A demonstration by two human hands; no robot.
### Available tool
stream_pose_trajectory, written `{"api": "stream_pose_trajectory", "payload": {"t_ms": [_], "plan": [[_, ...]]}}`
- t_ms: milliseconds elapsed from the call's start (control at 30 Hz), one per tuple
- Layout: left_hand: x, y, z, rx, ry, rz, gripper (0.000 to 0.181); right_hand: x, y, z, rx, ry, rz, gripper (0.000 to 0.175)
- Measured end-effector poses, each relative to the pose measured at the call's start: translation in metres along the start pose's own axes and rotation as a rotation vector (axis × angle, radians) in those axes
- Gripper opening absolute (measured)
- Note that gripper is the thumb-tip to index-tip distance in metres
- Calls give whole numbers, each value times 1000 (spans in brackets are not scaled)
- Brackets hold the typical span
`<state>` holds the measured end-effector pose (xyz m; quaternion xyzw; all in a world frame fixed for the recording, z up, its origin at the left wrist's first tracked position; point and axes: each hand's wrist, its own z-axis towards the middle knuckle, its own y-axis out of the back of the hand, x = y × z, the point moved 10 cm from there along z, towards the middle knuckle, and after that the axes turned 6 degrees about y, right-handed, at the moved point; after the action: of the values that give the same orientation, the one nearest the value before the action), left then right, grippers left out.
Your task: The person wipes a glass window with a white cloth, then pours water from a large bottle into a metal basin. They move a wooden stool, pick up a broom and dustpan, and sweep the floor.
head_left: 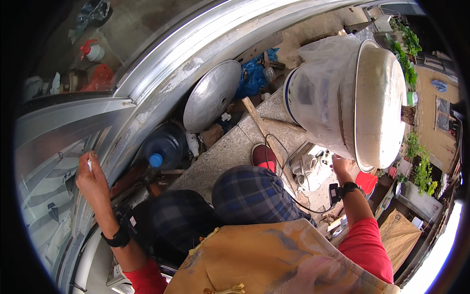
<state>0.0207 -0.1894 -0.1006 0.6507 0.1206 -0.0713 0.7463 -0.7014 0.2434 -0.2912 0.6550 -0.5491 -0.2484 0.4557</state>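
Observation:
My left hand is raised in front of a glass window pane, its fingers closed around a small white piece, perhaps paper or cloth. To the right, my right hand reaches beside a large vessel wrapped in clear plastic sheeting; the fingers are partly hidden and what they touch cannot be told. An upturned metal basin covers the top of that vessel. Below the right hand lies a pale crumpled cloth or bag. Both wrists wear black bands, the right one with a small device.
A round metal lid leans against the window wall near a blue water jug, a white bottle and blue plastic bags. A wooden stick and a black cable lie near my shoe. Potted plants stand at far right.

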Motion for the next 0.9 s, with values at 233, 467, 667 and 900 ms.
{"api": "stream_pose_trajectory", "payload": {"t_ms": [233,467,667,900], "plan": [[-1,2,-1,14,80,10,18,244,-132,-140,952,299,201,16],[-5,4,-2,-3,50,52,12,396,-202,-170,1087,554,449,9],[-10,6,-1,-41,1,89,9,394,-311,-125,1021,248,322,12],[-7,5,-4,-56,14,146,10,479,-299,-143,349,1261,-23,26]]}}
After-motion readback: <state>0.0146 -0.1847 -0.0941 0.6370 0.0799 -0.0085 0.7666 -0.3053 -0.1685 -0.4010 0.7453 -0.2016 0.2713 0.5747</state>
